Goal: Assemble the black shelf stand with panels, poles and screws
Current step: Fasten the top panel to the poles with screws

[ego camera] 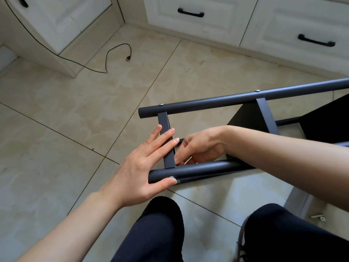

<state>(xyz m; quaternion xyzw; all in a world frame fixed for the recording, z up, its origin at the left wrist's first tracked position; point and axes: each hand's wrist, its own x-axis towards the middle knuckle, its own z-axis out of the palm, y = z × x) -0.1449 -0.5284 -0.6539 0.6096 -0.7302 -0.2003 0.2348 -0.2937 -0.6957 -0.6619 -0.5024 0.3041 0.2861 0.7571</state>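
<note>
The black shelf stand lies on its side on the tiled floor, in front of the person's knees, with two round poles running roughly left to right: the far pole slopes up toward the right edge, and the near pole lies closest to the person. A flat end panel spans between them near their left ends, and a second panel stands further right. Small silver screws sit in the far pole, one above the end panel and another above the second panel. The left hand lies spread flat, fingers straight, across the outer face of the end panel, its thumb pressing on the near pole right beside a silver screw head; it grips nothing, only steadies. The right hand reaches in behind the end panel with its fingers curled, and appears to pinch a thin pale tool (too little of it shows to say what it is). A loose silver metal piece rests on the floor by the right knee, a black cable trails across the tiles further off, and white cabinets with black handles line the back
</note>
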